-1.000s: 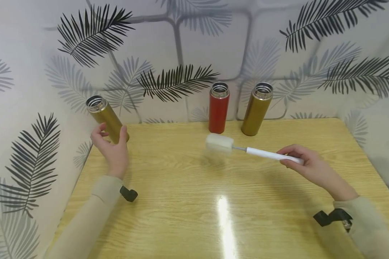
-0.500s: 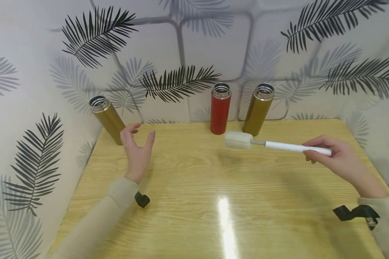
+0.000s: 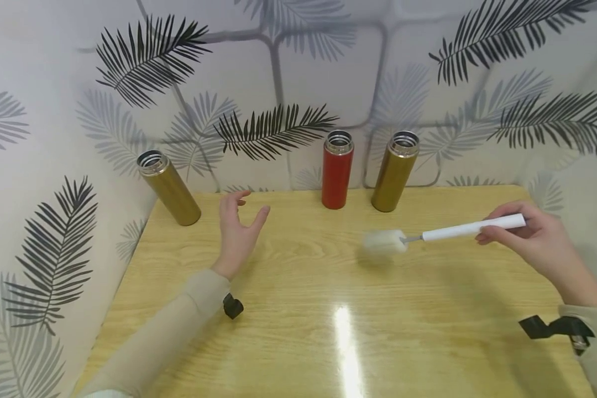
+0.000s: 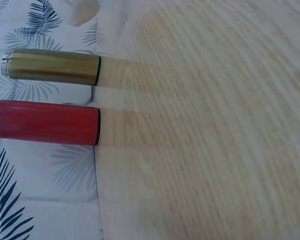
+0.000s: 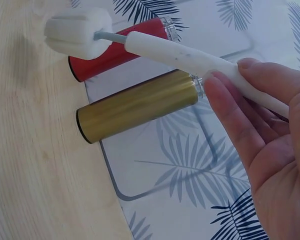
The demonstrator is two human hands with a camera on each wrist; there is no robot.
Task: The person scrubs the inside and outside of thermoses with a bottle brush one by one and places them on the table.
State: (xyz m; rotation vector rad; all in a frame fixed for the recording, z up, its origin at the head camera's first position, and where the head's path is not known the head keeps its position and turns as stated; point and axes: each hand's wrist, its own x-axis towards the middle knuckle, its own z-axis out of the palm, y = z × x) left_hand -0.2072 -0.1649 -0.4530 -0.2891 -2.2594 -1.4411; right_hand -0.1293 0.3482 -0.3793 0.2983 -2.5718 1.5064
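Wood-grain table (image 3: pixel 278 342) against leaf-print wall (image 3: pixel 323 72), white sponge brush (image 3: pixel 445 232) pinched in right hand (image 3: pixel 547 249), to near right of red flask (image 3: pixel 336 179), left hand (image 3: pixel 236 237) released, to near left of red flask.

left hand (image 3: pixel 236 239) now farther right, apart from the leftmost gold bottle (image 3: pixel 171 190); brush (image 3: pixel 445 232) farther right, head lower

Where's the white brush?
In the head view's right half, the right hand holds the white brush, its sponge head in front of a gold bottle.
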